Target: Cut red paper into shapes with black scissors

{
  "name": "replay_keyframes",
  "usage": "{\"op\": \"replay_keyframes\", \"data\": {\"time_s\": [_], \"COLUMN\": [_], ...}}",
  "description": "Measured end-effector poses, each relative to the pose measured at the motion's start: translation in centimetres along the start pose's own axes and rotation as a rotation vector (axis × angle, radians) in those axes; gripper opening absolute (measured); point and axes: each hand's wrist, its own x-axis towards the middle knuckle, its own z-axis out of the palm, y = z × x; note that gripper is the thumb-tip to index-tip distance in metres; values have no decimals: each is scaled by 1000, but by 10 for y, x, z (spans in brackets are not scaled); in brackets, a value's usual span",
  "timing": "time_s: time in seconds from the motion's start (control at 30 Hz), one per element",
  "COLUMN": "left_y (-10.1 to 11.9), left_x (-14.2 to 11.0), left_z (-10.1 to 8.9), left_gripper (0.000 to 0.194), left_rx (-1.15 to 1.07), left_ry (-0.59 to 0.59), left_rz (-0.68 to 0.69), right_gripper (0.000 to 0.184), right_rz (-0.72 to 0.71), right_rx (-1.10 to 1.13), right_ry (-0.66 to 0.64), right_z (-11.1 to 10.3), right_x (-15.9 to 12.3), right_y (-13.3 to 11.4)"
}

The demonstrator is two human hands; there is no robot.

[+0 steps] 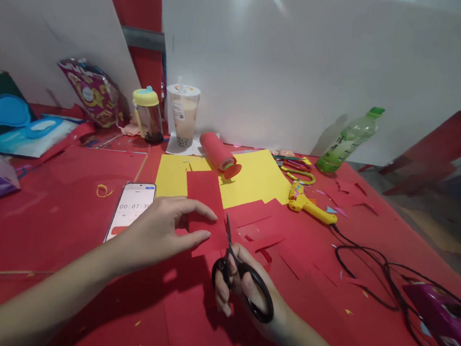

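My right hand (240,285) grips a pair of scissors (257,300) by black handles, blades pointing away from me. To its left, my left hand (168,224) hovers with thumb and fingers apart and nothing between them. Red paper sheets (208,192) lie under and around both hands, some cut into pieces. A phone (136,202) showing a running timer lies partly behind my left hand. Beyond the hands, a red paper roll (218,153) rests across yellow paper (254,178).
A yellow glue gun (311,207) lies at right, its black cable (384,269) trailing toward a magenta device (440,318). Along the back stand a lidded drink cup (184,114), a yellow-capped bottle (149,116), a snack bag (91,94) and a green bottle (350,141).
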Motion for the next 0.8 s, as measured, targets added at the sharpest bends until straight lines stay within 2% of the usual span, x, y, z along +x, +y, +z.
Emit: {"op": "replay_keyframes", "data": {"time_s": [0.4,0.8], "left_y": [1,3], "left_x": [-1,0], "left_z": [1,0], "left_gripper": [17,19], "left_rx": [10,27], "left_ry": [9,6], "left_rz": [16,-12], "right_gripper": [38,40], "right_rz": [10,41], "right_rx": [-18,-69], "right_ry": [6,65], "right_z": [0,2], "right_x": [0,0], "right_y": [0,-3]}}
